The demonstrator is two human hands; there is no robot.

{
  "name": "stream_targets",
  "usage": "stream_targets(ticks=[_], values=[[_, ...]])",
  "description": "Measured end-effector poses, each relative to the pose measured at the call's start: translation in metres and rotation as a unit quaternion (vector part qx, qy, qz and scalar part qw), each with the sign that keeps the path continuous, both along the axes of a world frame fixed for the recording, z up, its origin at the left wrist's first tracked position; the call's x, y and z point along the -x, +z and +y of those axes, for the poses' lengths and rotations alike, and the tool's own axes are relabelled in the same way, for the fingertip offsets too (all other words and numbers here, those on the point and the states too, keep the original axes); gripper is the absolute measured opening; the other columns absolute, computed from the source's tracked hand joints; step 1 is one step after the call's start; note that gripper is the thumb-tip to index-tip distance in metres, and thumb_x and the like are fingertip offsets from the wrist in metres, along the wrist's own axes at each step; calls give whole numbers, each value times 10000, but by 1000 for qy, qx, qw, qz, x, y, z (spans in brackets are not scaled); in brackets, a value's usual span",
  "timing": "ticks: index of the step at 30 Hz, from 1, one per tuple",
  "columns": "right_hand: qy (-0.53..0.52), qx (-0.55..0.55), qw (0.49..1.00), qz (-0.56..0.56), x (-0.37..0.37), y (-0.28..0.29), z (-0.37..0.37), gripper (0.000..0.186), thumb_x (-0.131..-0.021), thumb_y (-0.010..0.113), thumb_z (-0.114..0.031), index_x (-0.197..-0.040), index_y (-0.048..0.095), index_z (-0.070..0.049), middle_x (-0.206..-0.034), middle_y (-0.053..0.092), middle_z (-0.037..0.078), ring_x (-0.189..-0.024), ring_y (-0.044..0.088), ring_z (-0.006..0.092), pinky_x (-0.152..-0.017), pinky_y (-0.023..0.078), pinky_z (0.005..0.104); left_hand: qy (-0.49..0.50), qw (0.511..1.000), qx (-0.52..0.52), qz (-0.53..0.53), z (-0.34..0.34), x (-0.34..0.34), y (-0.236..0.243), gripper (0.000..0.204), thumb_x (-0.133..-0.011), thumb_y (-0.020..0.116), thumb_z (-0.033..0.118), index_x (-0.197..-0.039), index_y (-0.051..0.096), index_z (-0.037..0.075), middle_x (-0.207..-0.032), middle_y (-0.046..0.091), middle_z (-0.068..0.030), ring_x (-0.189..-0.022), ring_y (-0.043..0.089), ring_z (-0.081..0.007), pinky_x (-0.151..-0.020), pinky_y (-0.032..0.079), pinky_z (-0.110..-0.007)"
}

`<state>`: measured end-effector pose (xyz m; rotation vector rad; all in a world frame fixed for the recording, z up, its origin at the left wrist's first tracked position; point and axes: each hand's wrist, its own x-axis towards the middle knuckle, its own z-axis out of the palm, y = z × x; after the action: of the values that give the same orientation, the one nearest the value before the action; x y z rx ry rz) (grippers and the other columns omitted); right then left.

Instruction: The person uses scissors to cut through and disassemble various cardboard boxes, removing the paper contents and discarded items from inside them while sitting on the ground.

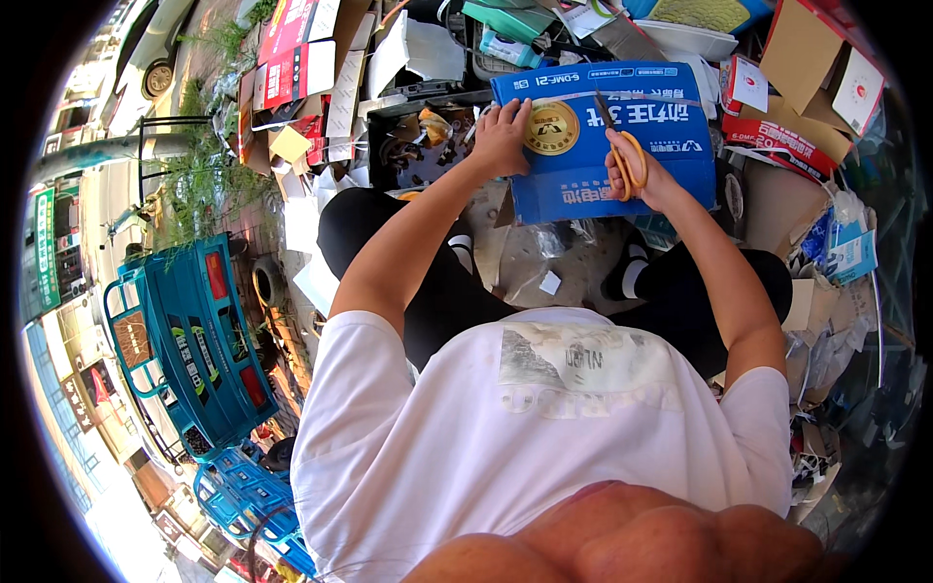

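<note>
A blue cardboard box (622,185) with white printing and a round gold emblem lies across in front of my knees. My left hand (502,138) rests on its left edge, fingers spread and holding nothing. In my right hand (646,175) is a pair of scissors (634,160) with orange handles, my fingers closed round them. The dark blades point away from me over the box's printed face, near a pale strip that runs across its far part. Whether the blade tips touch the cardboard I cannot tell.
Left of the box stands a dark crate (389,160) with scraps inside. Red-and-white cartons (292,73) are heaped at far left, and an opened red carton (792,131) lies at far right. Plastic and paper litter the right side. A teal cargo tricycle (194,340) is parked at left.
</note>
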<state>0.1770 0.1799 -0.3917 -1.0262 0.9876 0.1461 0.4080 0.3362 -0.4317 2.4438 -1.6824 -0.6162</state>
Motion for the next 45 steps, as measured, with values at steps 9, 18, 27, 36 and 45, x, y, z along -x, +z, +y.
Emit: stream_targets(ticks=[9, 18, 27, 36, 45], values=[[2, 103, 995, 0, 1, -5, -18, 613, -869, 548, -734, -746, 491, -137, -558, 443, -26, -421, 481, 85, -426, 437, 230, 8, 1000, 8, -16, 1, 7, 0, 1274, -535, 903, 276, -1577, 171, 225, -1557, 296, -112, -1429, 279, -438, -1153, 285, -563], [45, 136, 989, -21, 15, -3, -17, 570, -913, 553, -671, -732, 469, -138, -533, 424, -43, -374, 437, 71, -361, 362, 204, -21, 999, 39, -21, 6, 3, 4, 1255, -517, 903, 274, -1566, 219, 191, -1479, 368, -146, -1356, 365, -411, -1123, 339, -528], [90, 216, 971, 44, 22, 3, -15, 612, -927, 564, -645, -625, 486, -118, -555, 449, -7, -452, 461, 99, -411, 388, 256, -29, 999, 20, -22, 4, 8, 8, 1121, -513, 892, 228, -1490, 344, 232, -1488, 362, -138, -1369, 344, -426, -1104, 365, -548], [116, 690, 706, 107, 27, 33, -39, 335, -926, 662, -360, -897, 590, -33, -724, 669, 142, -690, 698, 316, -604, 540, 432, -31, 998, 56, 26, 6, 11, 11, 1020, -531, 836, 142, -1453, 400, 177, -1448, 398, -132, -1359, 348, -394, -1054, 446, -460], [7, 588, 718, 373, 110, -42, -137, 668, -898, 589, -608, -1127, 634, 19, -996, 709, 242, -934, 700, 406, -802, 553, 475, -14, 992, 101, 75, 17, 4, 11, 784, -577, 825, 129, -1308, 543, 156, -1249, 495, -154, -1201, 445, -380, -1033, 445, -440]])
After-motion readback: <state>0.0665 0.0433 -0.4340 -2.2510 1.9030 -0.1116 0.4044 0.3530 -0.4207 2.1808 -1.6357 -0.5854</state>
